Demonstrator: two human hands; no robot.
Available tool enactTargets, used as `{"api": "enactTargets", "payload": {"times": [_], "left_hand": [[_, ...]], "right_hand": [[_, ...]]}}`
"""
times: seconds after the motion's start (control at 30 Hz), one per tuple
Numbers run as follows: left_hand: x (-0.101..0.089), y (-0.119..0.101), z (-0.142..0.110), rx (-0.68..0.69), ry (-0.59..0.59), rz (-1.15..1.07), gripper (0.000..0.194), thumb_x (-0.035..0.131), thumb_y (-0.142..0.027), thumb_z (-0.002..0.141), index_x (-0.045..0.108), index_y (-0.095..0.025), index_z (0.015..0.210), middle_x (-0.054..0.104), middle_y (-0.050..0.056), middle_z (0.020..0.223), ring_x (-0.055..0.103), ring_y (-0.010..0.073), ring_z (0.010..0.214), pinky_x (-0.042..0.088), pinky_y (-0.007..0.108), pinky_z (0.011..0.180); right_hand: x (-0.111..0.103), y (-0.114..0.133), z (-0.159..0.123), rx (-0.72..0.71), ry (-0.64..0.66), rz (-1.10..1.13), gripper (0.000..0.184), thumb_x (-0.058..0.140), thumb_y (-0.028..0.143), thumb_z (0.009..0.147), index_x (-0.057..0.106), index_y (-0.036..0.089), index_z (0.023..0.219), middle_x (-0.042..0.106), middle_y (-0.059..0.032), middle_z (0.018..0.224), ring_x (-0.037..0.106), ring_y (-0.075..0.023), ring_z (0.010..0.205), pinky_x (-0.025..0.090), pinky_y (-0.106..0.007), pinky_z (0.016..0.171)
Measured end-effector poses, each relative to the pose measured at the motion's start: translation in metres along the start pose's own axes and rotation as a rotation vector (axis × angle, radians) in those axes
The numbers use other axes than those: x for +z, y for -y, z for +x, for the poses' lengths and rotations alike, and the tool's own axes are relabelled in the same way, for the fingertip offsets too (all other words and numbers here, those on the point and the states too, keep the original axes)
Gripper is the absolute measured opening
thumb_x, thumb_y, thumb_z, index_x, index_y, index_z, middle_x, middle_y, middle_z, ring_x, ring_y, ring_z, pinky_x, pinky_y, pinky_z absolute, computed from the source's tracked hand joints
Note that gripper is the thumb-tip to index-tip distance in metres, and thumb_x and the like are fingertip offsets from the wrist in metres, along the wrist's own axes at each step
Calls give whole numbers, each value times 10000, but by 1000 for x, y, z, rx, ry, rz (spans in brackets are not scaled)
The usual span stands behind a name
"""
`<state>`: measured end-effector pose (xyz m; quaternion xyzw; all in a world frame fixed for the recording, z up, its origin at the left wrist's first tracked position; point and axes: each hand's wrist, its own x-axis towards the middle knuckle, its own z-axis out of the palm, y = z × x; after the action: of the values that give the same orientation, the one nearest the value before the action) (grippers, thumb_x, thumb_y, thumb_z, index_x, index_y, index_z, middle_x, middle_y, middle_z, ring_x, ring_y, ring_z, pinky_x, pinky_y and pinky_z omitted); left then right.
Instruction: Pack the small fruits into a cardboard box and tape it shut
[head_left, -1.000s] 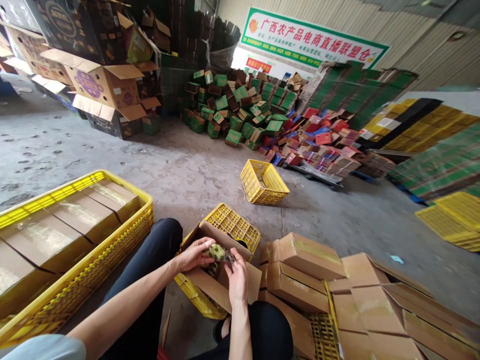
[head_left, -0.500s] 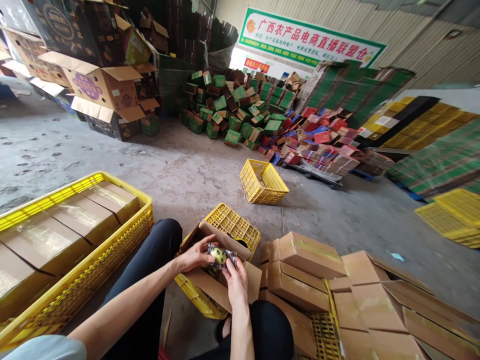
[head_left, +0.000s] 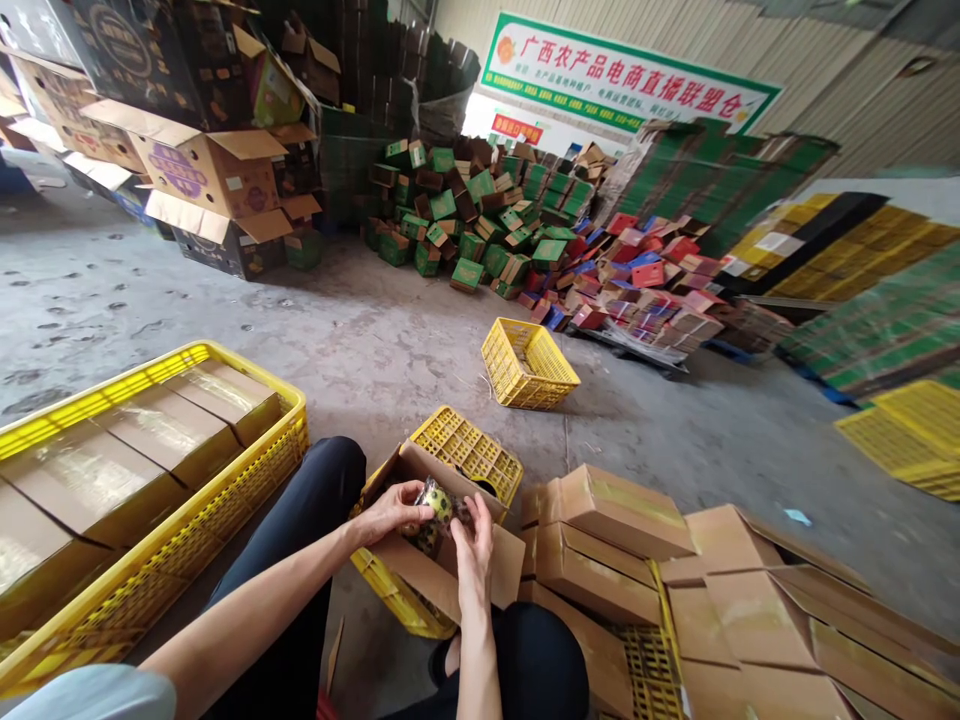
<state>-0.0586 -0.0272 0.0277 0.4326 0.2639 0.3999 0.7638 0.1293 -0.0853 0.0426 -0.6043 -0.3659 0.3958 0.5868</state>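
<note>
My left hand [head_left: 396, 510] pinches one end of a small yellow-green, dark-spotted piece in clear plastic wrap [head_left: 437, 502]; it looks like a wrapped fruit. On the other side, my right hand [head_left: 472, 535] has its thumb and fingers closed around the loose end of the wrap. Both hands hover over an open cardboard box [head_left: 424, 575] between my knees. Similar wrapped pieces show partly inside the box, under the hands. An upturned yellow crate [head_left: 469, 443] supports the box.
To my left, a long yellow crate [head_left: 292, 425] holds several taped cardboard boxes [head_left: 161, 425]. More cardboard boxes [head_left: 615, 510] are stacked at my right. A yellow basket [head_left: 529, 370] stands on the floor ahead. Heaps of green boxes [head_left: 480, 225] and red boxes [head_left: 645, 270] lie farther back.
The wrapped piece has tilted and turned between my hands. My right fingers shift along the wrap and spread slightly; my left hand keeps its pinch.
</note>
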Motion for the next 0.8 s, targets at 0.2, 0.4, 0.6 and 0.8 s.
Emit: {"api": "enactTargets", "payload": {"times": [0.2,0.4,0.6,0.8], "left_hand": [[-1,0,1,7,-41,104,574,981,-416,680,733,-149,1124,727,60,994,657,205,893,480,282,815],[-3,3,1,-11,-10,50,625,982,-402,687,723,-153,1198,739,80,1068,676,218,945,488,304,865],[2,-3,-2,7,3,-7,596,959,-409,729,723,-165,1219,736,110,1178,677,268,1090,491,348,975],[2,-3,-2,5,60,22,586,952,-407,744,737,-156,1229,742,104,1142,688,258,1045,489,341,962]], "right_hand": [[-1,10,-1,-214,53,-265,437,804,521,770,823,289,1140,732,-79,1345,469,-352,1450,295,-553,1257],[1,9,-4,-137,121,-241,576,850,550,746,793,255,1238,781,-112,1199,689,-330,1162,517,-495,1079],[4,12,-4,-101,166,-118,498,852,586,740,840,210,1065,801,-100,1002,742,-277,903,618,-407,852],[2,11,-3,-39,121,-79,488,836,602,752,840,211,1045,805,-117,1102,736,-297,1010,583,-424,942]]}}
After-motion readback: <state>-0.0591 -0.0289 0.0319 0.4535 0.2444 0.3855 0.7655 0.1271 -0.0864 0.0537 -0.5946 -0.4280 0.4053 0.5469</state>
